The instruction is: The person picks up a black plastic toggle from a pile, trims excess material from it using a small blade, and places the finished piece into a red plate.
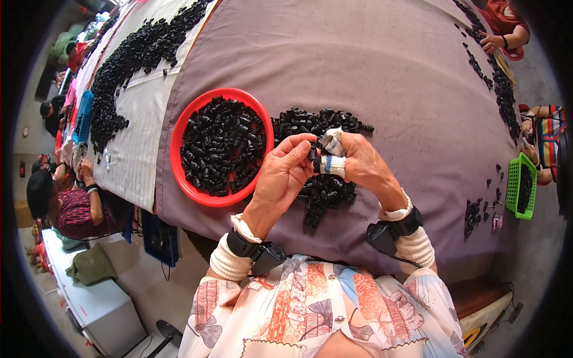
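Over the purple-grey cloth, my left hand (pixel 283 172) pinches a small black cylindrical part (pixel 313 151) between thumb and fingers. My right hand (pixel 365 166) is closed right beside it, fingertips meeting the part. White cloth finger covers (pixel 332 165), one with blue stripes, wrap fingers of the right hand. Whatever else its fingers grip is hidden. Behind and below both hands lies a loose pile of black parts (pixel 325 194). Just left of my left hand stands a round red basin (pixel 180 173) holding many similar black parts.
A long heap of black parts (pixel 119 77) covers the pale cloth at left, near a blue basket (pixel 83 116). At right are a green basket (pixel 512 185) and scattered parts (pixel 473 216). Other people sit along both sides, including a person in a striped top (pixel 548 134).
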Tool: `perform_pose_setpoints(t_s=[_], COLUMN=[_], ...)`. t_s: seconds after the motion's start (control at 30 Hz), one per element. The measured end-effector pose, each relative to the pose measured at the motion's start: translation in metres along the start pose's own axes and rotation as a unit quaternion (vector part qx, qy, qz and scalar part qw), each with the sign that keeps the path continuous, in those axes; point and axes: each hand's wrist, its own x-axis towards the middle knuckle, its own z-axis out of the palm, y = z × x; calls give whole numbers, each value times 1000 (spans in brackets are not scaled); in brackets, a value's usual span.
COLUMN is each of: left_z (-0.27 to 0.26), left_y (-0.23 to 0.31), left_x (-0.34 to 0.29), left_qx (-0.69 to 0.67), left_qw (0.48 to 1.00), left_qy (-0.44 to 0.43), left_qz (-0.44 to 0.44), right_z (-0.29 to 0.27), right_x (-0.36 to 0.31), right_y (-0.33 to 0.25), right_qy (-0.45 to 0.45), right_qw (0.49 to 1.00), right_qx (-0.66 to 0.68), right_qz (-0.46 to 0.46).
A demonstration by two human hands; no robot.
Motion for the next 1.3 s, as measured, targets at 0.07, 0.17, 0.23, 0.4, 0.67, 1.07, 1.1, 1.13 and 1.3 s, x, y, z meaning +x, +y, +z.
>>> perform_pose_setpoints(t_s=[0.07, 0.17, 0.23, 0.4, 0.67, 1.07, 1.1, 1.13, 1.3], left_z=[-2, -3, -3, -7, -6, -9, -8, -8, -6], left_y=[2, 2, 3, 0, 2, -3, -4, -4, -4], left_x=[-2, -3, -3, -3, -4, -3, -3, -4, -6], left_qx=[3, 20, 35, 30, 58, 32, 31, 31, 38], left_qw=[1000, 1000, 999, 998, 997, 999, 999, 999, 999], left_qy=[-8, -13, -10, -38, -39, -28, -29, -29, -5], left_qz=[0, 8, 18, 30, 21, 20, 20, 20, 17], right_z=[0, 0, 0, 3, 3, 7, 7, 7, 9], right_x=[-2, -3, -3, -6, -8, -8, -7, -8, -9], right_y=[1, 3, 4, 8, 8, 12, 13, 13, 13], right_qy=[-12, -28, -33, -45, -50, -53, -58, -58, -45], right_qw=[1000, 997, 996, 992, 990, 988, 989, 989, 989], right_qx=[24, 63, 80, 113, 125, 132, 128, 128, 134], right_qz=[7, 27, 38, 21, 48, 55, 49, 49, 49])
